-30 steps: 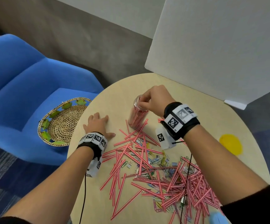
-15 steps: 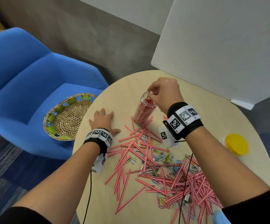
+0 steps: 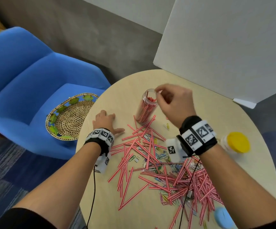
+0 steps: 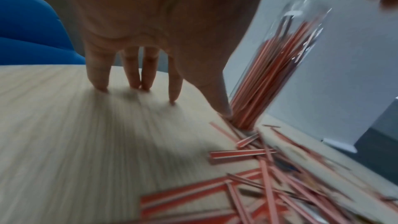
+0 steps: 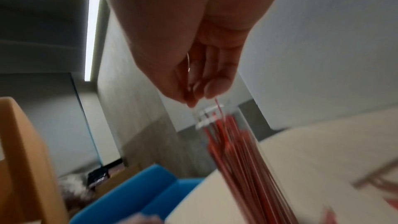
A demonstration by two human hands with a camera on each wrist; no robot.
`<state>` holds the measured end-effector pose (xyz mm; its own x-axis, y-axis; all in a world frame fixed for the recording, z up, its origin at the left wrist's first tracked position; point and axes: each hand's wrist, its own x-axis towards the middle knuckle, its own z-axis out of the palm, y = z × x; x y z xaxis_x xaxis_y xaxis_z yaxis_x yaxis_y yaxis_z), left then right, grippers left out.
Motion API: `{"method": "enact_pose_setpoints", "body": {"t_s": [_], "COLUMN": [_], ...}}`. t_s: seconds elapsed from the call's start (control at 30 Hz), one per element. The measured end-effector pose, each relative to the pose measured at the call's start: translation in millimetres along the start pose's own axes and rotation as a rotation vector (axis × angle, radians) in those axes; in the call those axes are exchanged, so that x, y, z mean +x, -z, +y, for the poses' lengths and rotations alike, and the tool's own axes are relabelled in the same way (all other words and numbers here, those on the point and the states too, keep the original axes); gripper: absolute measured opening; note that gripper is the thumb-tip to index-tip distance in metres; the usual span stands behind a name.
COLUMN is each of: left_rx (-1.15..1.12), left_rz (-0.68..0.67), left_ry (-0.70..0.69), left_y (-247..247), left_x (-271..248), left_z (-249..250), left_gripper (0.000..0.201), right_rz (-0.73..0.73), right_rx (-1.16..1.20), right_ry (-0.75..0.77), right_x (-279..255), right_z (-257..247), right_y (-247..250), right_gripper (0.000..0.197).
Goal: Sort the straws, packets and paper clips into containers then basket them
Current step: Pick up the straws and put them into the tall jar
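The right hand [image 3: 172, 103] hovered over the clear jar [image 3: 146, 107] on the counter [image 3: 200, 113], fingertips pinching a straw [image 5: 218, 104] at its mouth. The left hand [image 3: 105, 120] lay spread flat. Straw-sorting seemed under way; next likely called for gathering more loose straws [image 3: 150, 156].

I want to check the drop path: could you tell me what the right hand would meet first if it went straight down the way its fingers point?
Most likely the open mouth of the clear jar of straws; the right hand hovers just above its rim, though depth is uncertain.
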<state>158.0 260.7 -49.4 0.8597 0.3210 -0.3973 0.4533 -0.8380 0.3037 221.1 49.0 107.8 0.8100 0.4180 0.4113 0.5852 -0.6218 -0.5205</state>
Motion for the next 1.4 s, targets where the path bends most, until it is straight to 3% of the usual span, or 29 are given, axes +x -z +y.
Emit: {"method": "enact_pose_setpoints", "body": {"t_s": [0.13,0.23,0.3,0.4,0.47,0.57,0.67,0.83,0.97,1.07,1.17,1.23,1.4], "left_rx": [-0.014,0.152,0.218,0.258,0.224,0.105,0.025,-0.168,-0.102,0.004,0.092,0.137,0.05], "left_rz": [-0.06,-0.088,-0.107,-0.097,-0.052,0.004,-0.006,0.007,-0.024,-0.056,-0.032,-0.012,-0.052], "left_ry": [-0.014,-0.032,-0.017,-0.009,-0.027,-0.065,-0.067,0.038,0.087,0.116,0.115,0.082,0.067], "left_y": [-9,-34,-49,-61,-65,-68,-68,-75,-78,-81,-89,-93,-80], "left_x": [-55,-101,-119,-131,-134,-136,-132,-129,-126,-129,-137,-141,-141], "left_z": [4,12,17,20,18,16,15,16,21,31,42,46,49], "left_gripper": [0.112,0.13,0.139,0.133,0.113,0.062,0.026,0.02,0.017,0.021,0.028,0.029,0.027], "right_rz": [-0.605,-0.842,-0.804,-0.707,-0.701,-0.673,-0.559,-0.304,-0.203,-0.318,-0.63,-0.765,-0.577], "right_rx": [-0.112,-0.247,-0.278,-0.323,-0.36,-0.314,-0.071,0.361,0.568,0.407,0.047,-0.165,-0.348], "right_ry": [-0.303,-0.428,-0.431,-0.406,-0.368,-0.354,-0.469,-0.661,-0.851,-0.86,-0.753,-0.766,-1.067], "right_x": [-71,-118,-132,-135,-135,-138,-143,-150,-156,-168,-188,-207,-239], "right_z": [14,26,27,28,29,34,42,55,71,76,74,76,96], "right_y": [-38,-71,-85,-91,-90,-83,-68,-33,-11,3,15,22,63], "right_gripper": [0.019,0.047,0.048,0.027,0.021,0.014,0.011,0.011,0.023,0.022,0.005,0.013,0.039]}}
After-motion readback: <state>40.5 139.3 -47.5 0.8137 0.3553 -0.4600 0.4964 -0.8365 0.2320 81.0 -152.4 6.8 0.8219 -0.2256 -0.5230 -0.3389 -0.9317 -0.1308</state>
